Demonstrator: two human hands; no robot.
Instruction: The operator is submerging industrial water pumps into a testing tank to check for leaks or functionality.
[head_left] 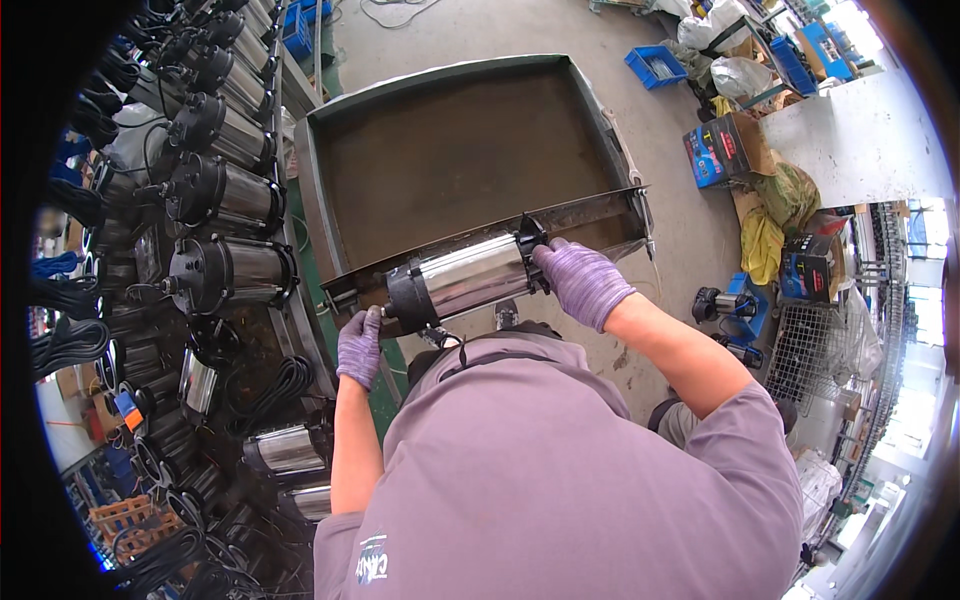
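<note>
One silver-black metal cylinder (470, 273), ends gripped by half-curled purple-gloved left hand (359, 350), purple-gloved right hand (585, 283). White lettering (372, 562), mauve shirt (560, 470).

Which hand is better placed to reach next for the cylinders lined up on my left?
Probably your left hand: it's at the left end of the held cylinder, nearer those lined-up cylinders; your right hand is at the opposite end.

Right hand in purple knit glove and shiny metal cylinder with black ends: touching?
Touching: head view shows the right hand curled against the right black end of the shiny metal cylinder.
</note>
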